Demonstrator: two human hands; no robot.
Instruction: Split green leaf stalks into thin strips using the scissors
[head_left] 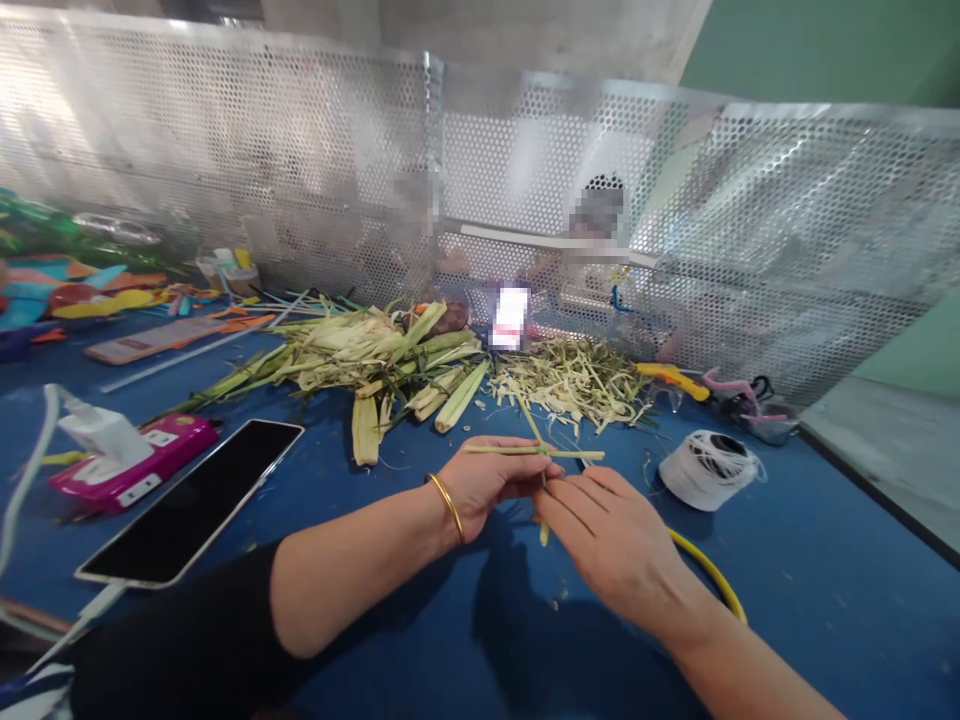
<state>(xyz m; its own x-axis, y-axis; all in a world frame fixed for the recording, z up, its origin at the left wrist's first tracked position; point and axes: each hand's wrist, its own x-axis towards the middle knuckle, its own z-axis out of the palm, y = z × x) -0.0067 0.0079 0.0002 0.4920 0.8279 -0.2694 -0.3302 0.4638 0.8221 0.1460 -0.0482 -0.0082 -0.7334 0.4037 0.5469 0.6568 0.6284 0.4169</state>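
Observation:
Two thin green plant strips [577, 455] cross each other in front of me, one lying sideways and the other running away from me. My left hand [499, 475], with a gold bangle at its wrist, pinches them near the crossing. My right hand [600, 530] is closed at the lower part of the crossing, its fingertips touching the left ones. A bit of metal shows between the hands, too hidden to name. Beyond them lie a pile of leafy stalks [352, 350] and a heap of shredded strips [577, 380]. A spool of white thread [701, 470] stands to the right.
On the blue table [825, 560] a black-screened phone [199, 500] lies beside a magenta power strip [142, 465]. Yellow-handled scissors [671, 380] rest near the perforated metal divider [525, 150]. A lit phone [510, 315] leans there. A yellow hoop [712, 575] is partly behind my right arm.

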